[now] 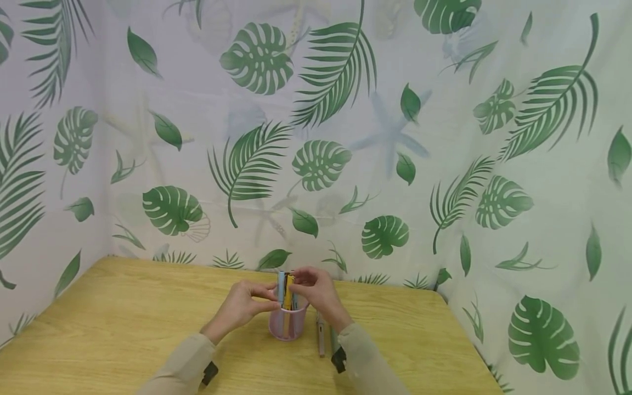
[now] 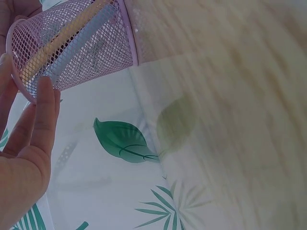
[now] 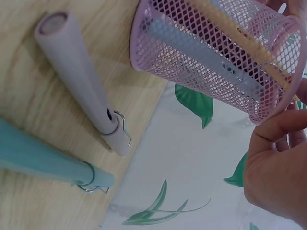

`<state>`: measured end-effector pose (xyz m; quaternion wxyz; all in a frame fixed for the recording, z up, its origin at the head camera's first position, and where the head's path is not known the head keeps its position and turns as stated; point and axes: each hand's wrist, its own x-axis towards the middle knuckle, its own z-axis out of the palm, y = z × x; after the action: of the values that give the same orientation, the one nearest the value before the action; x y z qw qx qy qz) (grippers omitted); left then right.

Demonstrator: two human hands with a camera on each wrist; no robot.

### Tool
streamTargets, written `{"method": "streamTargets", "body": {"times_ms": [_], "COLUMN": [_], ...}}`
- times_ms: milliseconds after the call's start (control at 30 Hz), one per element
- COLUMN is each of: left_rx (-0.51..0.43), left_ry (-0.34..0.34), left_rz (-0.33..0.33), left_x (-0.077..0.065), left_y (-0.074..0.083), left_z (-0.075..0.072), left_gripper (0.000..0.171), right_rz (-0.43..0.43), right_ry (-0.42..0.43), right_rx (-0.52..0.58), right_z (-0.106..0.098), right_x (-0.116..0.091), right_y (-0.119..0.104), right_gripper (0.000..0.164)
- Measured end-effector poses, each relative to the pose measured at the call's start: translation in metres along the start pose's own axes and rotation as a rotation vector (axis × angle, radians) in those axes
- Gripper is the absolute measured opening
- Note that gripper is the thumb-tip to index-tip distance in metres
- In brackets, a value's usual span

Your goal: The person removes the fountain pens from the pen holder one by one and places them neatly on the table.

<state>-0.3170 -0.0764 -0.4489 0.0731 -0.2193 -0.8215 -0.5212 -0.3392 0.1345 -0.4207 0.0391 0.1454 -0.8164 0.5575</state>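
Note:
A pink mesh pen cup point(image 1: 288, 325) stands upright on the table, with pens leaning inside it. A yellow pen point(image 1: 288, 291) and a light blue pen point(image 1: 281, 286) stick up above its rim; a darker pen sits between them, partly hidden. My left hand point(image 1: 241, 307) holds the cup at the rim from the left, thumb in front and fingers beyond. From the right, my right hand point(image 1: 320, 291) reaches over the rim, thumb and forefinger pinching near the yellow pen's top. Its fingertips are partly hidden in the right wrist view.
Right of the cup, a pale pink pen point(image 3: 81, 81) and a teal pen point(image 3: 48, 153) lie on the wooden table point(image 1: 148, 307). A leaf-printed cloth point(image 1: 326, 230) hangs behind the table and at both sides.

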Motion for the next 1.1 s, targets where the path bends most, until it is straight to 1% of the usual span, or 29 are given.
{"method": "streamTargets", "body": {"times_ms": [133,267,533,700,900,1100], "left_rx": [-0.009,-0.023,-0.034,-0.023,-0.032,-0.036], "left_ry": [0.001,-0.001,-0.002,-0.002,0.002,0.001], "left_rz": [-0.007,-0.020,-0.016,-0.024,-0.032,-0.029], "left_x": [0.001,0.000,0.000,0.000,0.001,0.001], "left_y": [0.001,0.001,0.001,0.002,0.002,0.001], "left_z": [0.000,0.000,0.000,0.000,0.000,0.000], "left_gripper": [0.013,0.013,0.016,0.014,0.013,0.013], "right_rz": [0.021,0.052,-0.015,-0.025,-0.022,-0.039], "right_ry": [0.020,0.037,0.093,0.116,0.132,0.122], "right_rx": [0.022,0.081,0.246,0.315,0.361,0.385], "right_z": [-0.002,-0.005,-0.007,-0.009,-0.013,-0.016], "right_x": [0.001,0.002,0.003,0.004,0.006,0.005], "right_y": [0.001,0.001,-0.001,-0.002,-0.004,-0.003], "right_gripper": [0.028,0.029,0.028,0.028,0.030,0.031]}}
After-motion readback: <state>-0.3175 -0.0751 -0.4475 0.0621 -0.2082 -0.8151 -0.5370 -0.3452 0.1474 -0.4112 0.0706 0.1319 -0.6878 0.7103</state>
